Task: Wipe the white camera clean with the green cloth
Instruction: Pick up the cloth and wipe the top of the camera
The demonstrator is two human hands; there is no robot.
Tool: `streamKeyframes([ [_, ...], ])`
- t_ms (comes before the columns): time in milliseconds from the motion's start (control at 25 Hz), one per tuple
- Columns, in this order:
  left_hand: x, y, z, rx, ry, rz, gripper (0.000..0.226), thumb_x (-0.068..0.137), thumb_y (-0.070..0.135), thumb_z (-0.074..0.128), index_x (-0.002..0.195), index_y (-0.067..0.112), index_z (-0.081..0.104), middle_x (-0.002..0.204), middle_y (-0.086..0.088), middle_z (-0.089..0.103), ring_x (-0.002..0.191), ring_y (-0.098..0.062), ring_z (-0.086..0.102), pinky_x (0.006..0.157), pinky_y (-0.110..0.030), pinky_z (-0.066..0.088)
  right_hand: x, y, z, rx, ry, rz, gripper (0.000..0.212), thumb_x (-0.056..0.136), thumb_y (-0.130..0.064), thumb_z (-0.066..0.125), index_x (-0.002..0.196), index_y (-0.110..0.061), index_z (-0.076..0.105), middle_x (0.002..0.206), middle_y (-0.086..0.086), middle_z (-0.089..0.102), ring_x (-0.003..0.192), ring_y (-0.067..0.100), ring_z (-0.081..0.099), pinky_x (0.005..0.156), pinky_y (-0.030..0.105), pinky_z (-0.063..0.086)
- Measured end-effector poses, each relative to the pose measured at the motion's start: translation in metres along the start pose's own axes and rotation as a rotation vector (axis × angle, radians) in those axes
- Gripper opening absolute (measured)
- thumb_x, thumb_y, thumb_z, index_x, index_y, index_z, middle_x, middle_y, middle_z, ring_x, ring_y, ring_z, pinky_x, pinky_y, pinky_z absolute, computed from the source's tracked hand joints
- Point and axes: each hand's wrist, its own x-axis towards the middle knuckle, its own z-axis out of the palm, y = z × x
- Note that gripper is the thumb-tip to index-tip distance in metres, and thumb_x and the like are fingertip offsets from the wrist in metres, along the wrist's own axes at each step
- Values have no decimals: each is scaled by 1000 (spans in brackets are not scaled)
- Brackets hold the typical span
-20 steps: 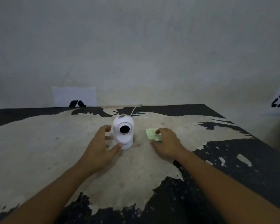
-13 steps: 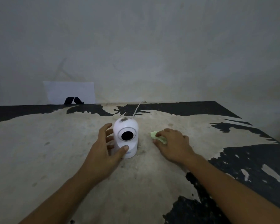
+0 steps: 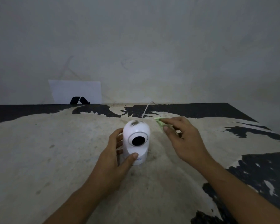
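The white camera (image 3: 137,139) stands upright mid-table with its dark round lens facing me and a dark smudge of dirt on its domed top. My left hand (image 3: 115,157) wraps its base, thumb on the front and fingers behind its left side. My right hand (image 3: 183,139) hovers just right of the camera, pinching the small green cloth (image 3: 159,121) between thumb and fingers. The cloth is lifted off the table, close to the dome's right side but apart from it. Most of the cloth is hidden by my fingers.
A thin white cable (image 3: 146,109) runs from behind the camera to the table's back edge. The worn table (image 3: 55,159) is beige with peeling black patches. A white sheet with a black mark (image 3: 75,92) leans against the wall behind.
My right hand picked the green cloth up from the table and raised it toward the camera's top. My left hand closed its hold on the camera's base.
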Motion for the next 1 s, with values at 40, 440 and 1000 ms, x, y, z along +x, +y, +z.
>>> streamKeyframes([
  [40,0,-1,0,2,3,-2,67,71,56,62,118,67,16,110,52,36,100,34,38,70,9,34,1,-9,-1,56,27,-58,26,91,-20,59,114,-30,65,103,-10,58,93,2,56,70,5,42],
  [440,3,-1,1,13,-13,9,66,69,60,59,113,74,12,103,68,27,99,37,34,67,11,31,-3,-18,14,-284,-85,-486,38,92,-7,51,129,-12,54,107,13,56,95,20,52,72,25,48],
  [1000,5,-1,0,1,-16,1,67,67,62,60,112,74,13,101,68,28,97,38,34,64,12,31,1,-15,21,-217,-138,-348,42,88,5,52,127,-11,55,104,13,53,94,21,50,75,30,48],
])
